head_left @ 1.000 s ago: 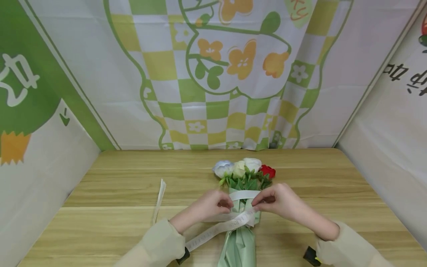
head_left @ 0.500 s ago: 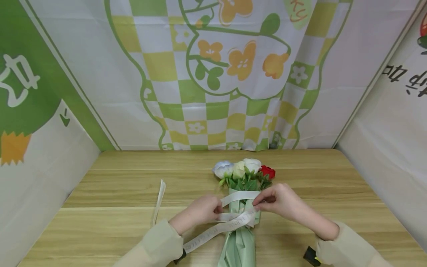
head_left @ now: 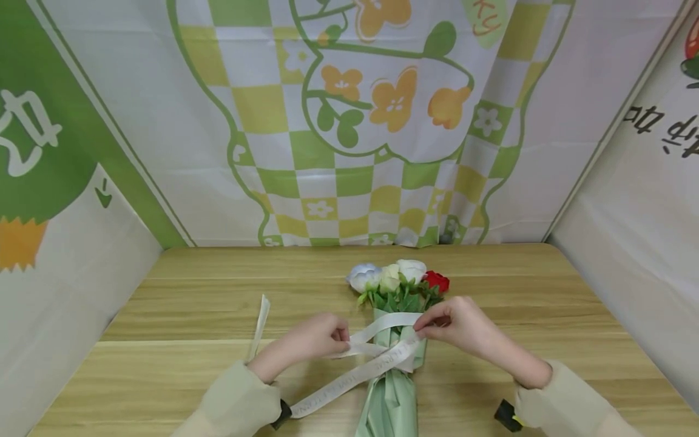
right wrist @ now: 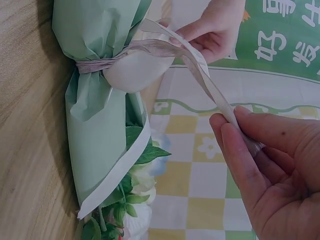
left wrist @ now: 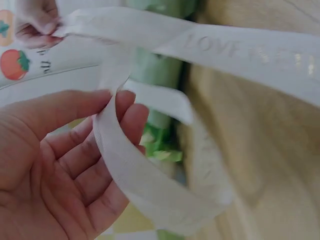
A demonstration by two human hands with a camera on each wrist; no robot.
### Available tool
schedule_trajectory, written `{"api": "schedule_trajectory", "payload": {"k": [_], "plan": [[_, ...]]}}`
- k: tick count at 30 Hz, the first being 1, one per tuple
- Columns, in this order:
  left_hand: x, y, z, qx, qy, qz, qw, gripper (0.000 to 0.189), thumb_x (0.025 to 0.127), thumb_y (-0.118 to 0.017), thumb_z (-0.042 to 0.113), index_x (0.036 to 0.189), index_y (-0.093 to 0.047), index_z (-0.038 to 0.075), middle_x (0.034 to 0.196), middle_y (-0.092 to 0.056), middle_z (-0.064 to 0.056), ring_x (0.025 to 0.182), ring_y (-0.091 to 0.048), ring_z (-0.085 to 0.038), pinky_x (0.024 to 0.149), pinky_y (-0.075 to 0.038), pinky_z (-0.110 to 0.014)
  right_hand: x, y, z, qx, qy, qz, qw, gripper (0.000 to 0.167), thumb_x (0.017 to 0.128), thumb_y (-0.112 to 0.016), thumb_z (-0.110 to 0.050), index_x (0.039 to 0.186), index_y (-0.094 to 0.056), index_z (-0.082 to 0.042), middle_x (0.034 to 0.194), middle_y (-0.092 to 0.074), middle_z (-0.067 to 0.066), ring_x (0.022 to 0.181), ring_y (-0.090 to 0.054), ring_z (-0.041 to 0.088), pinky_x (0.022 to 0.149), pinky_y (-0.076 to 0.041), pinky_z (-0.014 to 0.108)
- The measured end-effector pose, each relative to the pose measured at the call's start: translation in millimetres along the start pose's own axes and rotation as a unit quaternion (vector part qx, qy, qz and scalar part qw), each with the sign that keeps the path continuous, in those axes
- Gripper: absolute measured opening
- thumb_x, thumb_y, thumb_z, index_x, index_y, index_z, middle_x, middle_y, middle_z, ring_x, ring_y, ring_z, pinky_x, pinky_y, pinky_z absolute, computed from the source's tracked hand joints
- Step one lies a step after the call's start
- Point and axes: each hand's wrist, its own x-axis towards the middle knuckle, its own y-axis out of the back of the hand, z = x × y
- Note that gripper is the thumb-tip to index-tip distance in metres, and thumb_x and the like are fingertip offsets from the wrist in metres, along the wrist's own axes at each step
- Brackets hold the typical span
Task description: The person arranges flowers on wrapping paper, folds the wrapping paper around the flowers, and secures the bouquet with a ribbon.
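Note:
A bouquet wrapped in green paper (head_left: 389,403) lies on the table, its blue, cream, white and red flowers (head_left: 390,278) pointing away. White printed ribbon (head_left: 349,377) is tied round its narrow waist, best seen in the right wrist view. Left of the wrapping, my left hand (head_left: 317,338) pinches a ribbon loop (left wrist: 145,180) between thumb and forefinger, the other fingers loosely curled. My right hand (head_left: 463,326), at the wrapping's right side, pinches the ribbon (right wrist: 217,95) between thumb and fingers. One ribbon end (right wrist: 117,172) hangs across the paper toward the flowers.
A separate-looking white strip (head_left: 259,325) lies on the wooden table (head_left: 191,309) beyond the left forearm. Black wrist devices show at the left cuff (head_left: 282,414) and the right cuff (head_left: 508,416). A patterned cloth backdrop (head_left: 349,200) stands behind the table.
My left hand has moved left from the wrapping and now draws the ribbon out into a loop. The right hand holds its pinch in nearly the same place.

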Motion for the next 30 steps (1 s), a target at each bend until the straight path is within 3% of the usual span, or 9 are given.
{"api": "schedule_trajectory", "payload": {"k": [5, 12, 15, 17, 20, 25, 30], "plan": [[-10.4, 12.6, 6.8, 0.008, -0.004, -0.014, 0.9999, 0.012, 0.076, -0.068, 0.005, 0.067, -0.061, 0.009, 0.063, -0.056, 0.005, 0.059, -0.049, -0.005, 0.056, -0.043, -0.021, 1.4, 0, -1, -0.002, -0.004, 0.005, 1.0, 0.006, 0.077, -0.07, -0.007, 0.082, -0.072, -0.004, 0.076, -0.069, 0.001, 0.064, -0.062, 0.003, 0.055, -0.05, 0.021], [-24.8, 23.0, 15.3, 0.051, -0.054, -0.051, 0.996, 0.016, 0.073, -0.07, 0.013, 0.06, -0.061, 0.014, 0.058, -0.053, 0.014, 0.053, -0.044, 0.002, 0.052, -0.04, -0.017, 3.3, 3, -4, -0.002, -0.005, 0.007, 1.0, 0.007, 0.078, -0.07, -0.009, 0.083, -0.072, -0.003, 0.077, -0.07, 0.002, 0.065, -0.062, 0.005, 0.055, -0.05, 0.02], [-30.7, 25.8, 23.4, 0.049, -0.05, -0.083, 0.9941, 0.018, 0.074, -0.07, 0.014, 0.059, -0.059, 0.014, 0.055, -0.049, 0.016, 0.05, -0.039, 0.003, 0.049, -0.036, -0.015, 3.6, 2, -3, -0.003, -0.008, 0.008, 0.9999, 0.007, 0.078, -0.07, -0.008, 0.083, -0.072, -0.003, 0.076, -0.07, 0.002, 0.065, -0.062, 0.005, 0.055, -0.05, 0.02], [-34.2, 26.9, 30.7, 0.038, -0.031, -0.104, 0.9934, 0.019, 0.073, -0.071, 0.011, 0.059, -0.058, 0.013, 0.054, -0.047, 0.015, 0.049, -0.038, 0.003, 0.048, -0.035, -0.015, 3.7, 2, -3, -0.006, -0.01, 0.009, 0.9999, 0.006, 0.078, -0.07, -0.007, 0.083, -0.072, -0.003, 0.076, -0.07, 0.002, 0.065, -0.062, 0.005, 0.055, -0.05, 0.02], [-37.9, 26.7, 36.4, 0.036, -0.038, -0.125, 0.9908, 0.017, 0.072, -0.071, 0.009, 0.06, -0.059, 0.012, 0.052, -0.045, 0.015, 0.047, -0.037, 0.004, 0.047, -0.034, -0.013, 4.2, 2, -3, -0.006, -0.01, 0.009, 0.9999, 0.006, 0.077, -0.07, -0.006, 0.083, -0.072, -0.004, 0.076, -0.069, 0.002, 0.065, -0.062, 0.006, 0.055, -0.05, 0.021], [-43.5, 27.4, 42.4, 0.052, -0.057, -0.173, 0.9818, 0.019, 0.07, -0.069, 0.007, 0.057, -0.056, 0.012, 0.046, -0.037, 0.017, 0.043, -0.03, 0.006, 0.044, -0.028, -0.011, 4.8, 2, -4, -0.006, -0.013, 0.009, 0.9999, 0.006, 0.077, -0.07, -0.006, 0.083, -0.072, -0.004, 0.076, -0.069, 0.001, 0.064, -0.062, 0.006, 0.055, -0.05, 0.021], [-48.8, 29.7, 45.0, 0.069, -0.075, -0.243, 0.9646, 0.023, 0.071, -0.066, 0.004, 0.053, -0.053, 0.009, 0.041, -0.037, 0.013, 0.038, -0.029, 0.007, 0.042, -0.026, -0.01, 4.8, 3, -4, -0.01, -0.015, 0.01, 0.9998, 0.006, 0.077, -0.07, -0.006, 0.082, -0.073, -0.005, 0.076, -0.069, 0.001, 0.065, -0.061, 0.004, 0.056, -0.05, 0.021]]}}
